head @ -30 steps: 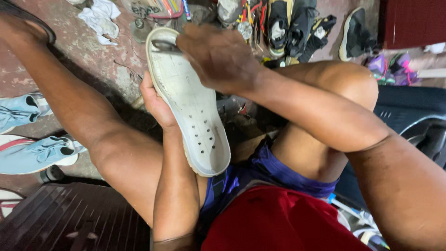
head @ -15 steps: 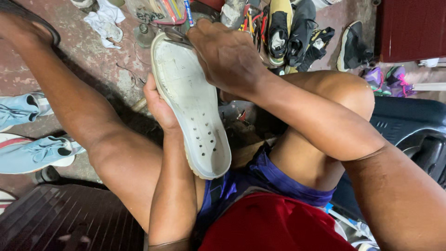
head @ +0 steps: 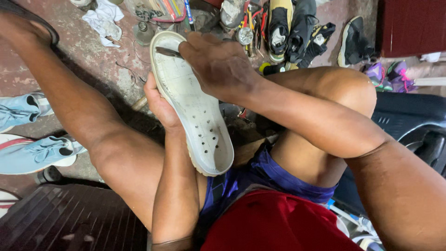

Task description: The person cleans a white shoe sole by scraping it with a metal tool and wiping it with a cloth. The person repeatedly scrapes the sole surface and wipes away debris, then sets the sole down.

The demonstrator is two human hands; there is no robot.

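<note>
Your left hand point(head: 160, 104) grips the white shoe sole point(head: 193, 104) by its left edge, over your lap; its long axis runs far-left to near-right, hollow side up, grubby, perforated near its close end; your right hand point(head: 218, 67) presses a thin metal tool point(head: 168, 52) at its far end.

The left hand point(head: 160, 104) grips the white shoe sole point(head: 193, 104) from its left edge, holding it tilted between the knees; the right hand point(head: 218, 65) presses a thin blade point(head: 168, 52) (dark, mostly hidden) against its far end; pale blue sneakers point(head: 39, 153) lie left on the floor point(head: 100, 65).
</note>
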